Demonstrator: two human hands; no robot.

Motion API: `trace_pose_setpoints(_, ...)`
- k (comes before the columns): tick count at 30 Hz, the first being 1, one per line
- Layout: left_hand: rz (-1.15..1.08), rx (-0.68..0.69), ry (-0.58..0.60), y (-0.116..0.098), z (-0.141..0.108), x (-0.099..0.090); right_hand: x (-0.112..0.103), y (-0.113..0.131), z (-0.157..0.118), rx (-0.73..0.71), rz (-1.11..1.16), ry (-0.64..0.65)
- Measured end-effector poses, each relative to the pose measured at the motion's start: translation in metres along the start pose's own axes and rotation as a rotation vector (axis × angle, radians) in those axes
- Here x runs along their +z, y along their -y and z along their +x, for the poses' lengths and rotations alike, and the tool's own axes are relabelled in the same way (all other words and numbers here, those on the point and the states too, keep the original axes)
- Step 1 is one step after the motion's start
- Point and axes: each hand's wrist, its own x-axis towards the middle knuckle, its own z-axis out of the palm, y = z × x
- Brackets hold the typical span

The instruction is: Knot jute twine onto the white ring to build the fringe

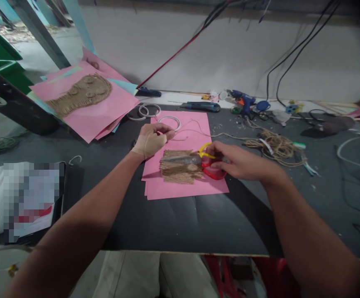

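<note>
My left hand (151,140), with a tan wrap on its back and wrist, pinches the end of a thin jute twine (201,131). Between my right thumb and fingers are scissors (214,174) with red and yellow handles; my right hand (234,160) is closed on them. Their grey blades point left and look closed, above a patch of twine strands (180,178) laid side by side. Under that patch are pink paper sheets (180,191). A white ring (177,121) is just beyond my left fingertips. The twine runs right towards a loose twine bundle (274,142).
A paper stack (88,129) bearing a twine-covered shape (88,92) lies at the back left. Behind the sheets are a blue box cutter (202,106) and a blue glue gun (245,102). Black cables (294,54) hang at the back right. A tablet-like object (62,182) is at left.
</note>
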Motion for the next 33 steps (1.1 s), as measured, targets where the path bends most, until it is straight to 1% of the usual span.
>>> trace_pose_setpoints(3, -0.02, -0.003, -0.006, -0.001, 0.0, 0.0, 0.008, -0.004, 0.006, 0.003, 0.189, -0.184)
trace_pose_setpoints(6, -0.077, -0.037, -0.015, -0.004, 0.0, 0.0, 0.019, -0.002, 0.015, 0.108, 0.397, -0.407)
trace_pose_setpoints(7, -0.113, -0.051, -0.018, -0.005, -0.001, 0.001, 0.022, 0.0, 0.018, 0.141, 0.453, -0.443)
trace_pose_setpoints(8, -0.153, -0.066, -0.026, -0.007, -0.001, 0.001, 0.024, 0.002, 0.02, 0.168, 0.502, -0.446)
trace_pose_setpoints(12, -0.306, -0.164, -0.066, -0.012, 0.0, 0.002, 0.026, 0.011, 0.02, 0.25, 0.584, -0.327)
trace_pose_setpoints(16, -0.472, -0.268, -0.106, -0.011, 0.002, 0.001, 0.024, 0.015, 0.015, 0.302, 0.54, -0.283)
trace_pose_setpoints(19, -0.558, -0.288, -0.118, -0.005, 0.004, 0.001, 0.021, 0.018, 0.012, 0.33, 0.522, -0.207)
trace_pose_setpoints(24, -0.525, -0.284, -0.118, -0.004, 0.004, 0.003, 0.019, 0.021, 0.007, 0.422, 0.62, -0.049)
trace_pose_setpoints(26, -0.498, -0.275, -0.122, -0.007, 0.003, 0.003, 0.018, 0.022, 0.006, 0.427, 0.664, -0.006)
trace_pose_setpoints(28, -0.461, -0.259, -0.119, -0.01, 0.002, 0.003, 0.017, 0.023, 0.005, 0.391, 0.681, 0.019)
trace_pose_setpoints(31, -0.417, -0.253, -0.11, -0.014, 0.001, 0.003, 0.015, 0.027, 0.005, 0.311, 0.652, 0.058)
trace_pose_setpoints(33, -0.41, -0.256, -0.111, -0.015, 0.0, 0.003, 0.013, 0.03, 0.005, 0.287, 0.626, 0.083)
